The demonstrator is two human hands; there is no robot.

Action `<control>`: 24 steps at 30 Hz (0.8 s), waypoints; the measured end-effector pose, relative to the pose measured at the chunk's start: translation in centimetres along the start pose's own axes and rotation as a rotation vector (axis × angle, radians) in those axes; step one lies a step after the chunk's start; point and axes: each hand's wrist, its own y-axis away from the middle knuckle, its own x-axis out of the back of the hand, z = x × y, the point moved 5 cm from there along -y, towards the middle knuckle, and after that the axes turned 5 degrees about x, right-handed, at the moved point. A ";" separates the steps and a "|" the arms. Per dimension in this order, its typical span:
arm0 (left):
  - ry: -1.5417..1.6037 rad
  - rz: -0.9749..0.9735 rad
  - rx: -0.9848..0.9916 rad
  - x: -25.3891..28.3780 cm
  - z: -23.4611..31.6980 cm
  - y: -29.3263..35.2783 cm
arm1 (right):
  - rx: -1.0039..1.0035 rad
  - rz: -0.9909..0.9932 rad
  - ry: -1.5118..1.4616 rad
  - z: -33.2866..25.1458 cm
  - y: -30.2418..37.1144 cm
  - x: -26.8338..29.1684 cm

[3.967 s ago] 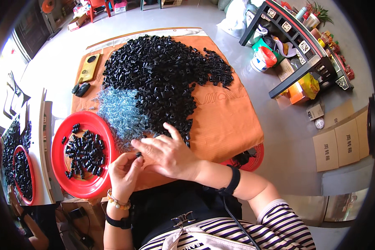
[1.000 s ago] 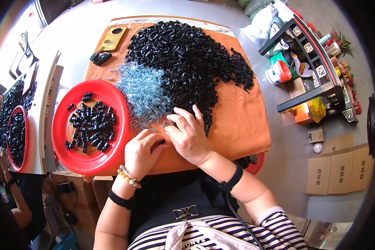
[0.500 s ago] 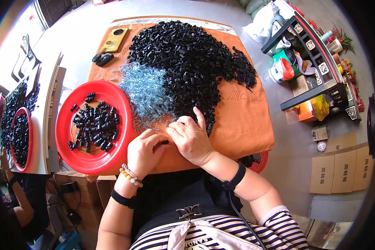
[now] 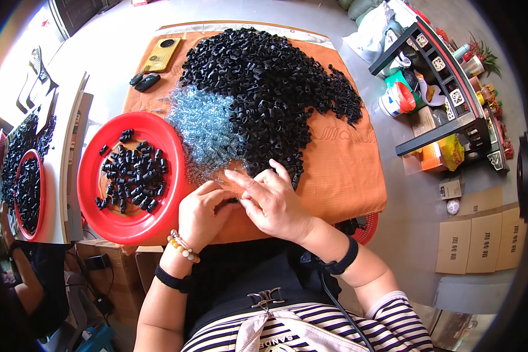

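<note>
My left hand (image 4: 202, 214) is closed in a pinch near the table's front edge, holding a small black plastic part (image 4: 232, 200) that is mostly hidden by the fingers. From the right, my right hand (image 4: 276, 202) meets it, thumb at the part's end and the forefinger stretched over. Whatever is between its fingertips is too small to make out. Beyond the hands lies a heap of small black plastic parts (image 4: 252, 70). Next to it spreads a pile of fine silvery springs (image 4: 202, 120). On the left, a red round tray (image 4: 91, 193) holds several black pieces.
A yellow phone (image 4: 161, 56) and a black key fob (image 4: 146, 82) lie at the table's far left on the orange cloth (image 4: 346, 170). Left of my table, a co-worker's arm (image 4: 29, 281) is beside another red tray (image 4: 19, 202). Shelving (image 4: 446, 126) and cardboard boxes (image 4: 472, 243) stand right.
My right hand has shifted slightly right and down, its forefinger now extended toward the springs and its thumb at the black part. My left hand has barely moved.
</note>
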 end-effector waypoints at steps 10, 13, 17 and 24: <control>0.009 0.006 -0.040 0.1 0.2 0.1 | -0.035 -0.199 -0.026 0.4 -0.5 -0.7; -0.010 0.004 -0.013 0.1 0.2 0.0 | -0.115 -0.237 -0.082 1.0 -0.5 -1.0; -0.016 -0.006 -0.014 0.1 0.2 0.0 | -0.181 -0.257 -0.127 1.3 -0.8 -1.2; -0.006 -0.002 -0.018 0.3 0.4 0.0 | -0.188 -0.206 -0.061 1.1 -0.6 -1.0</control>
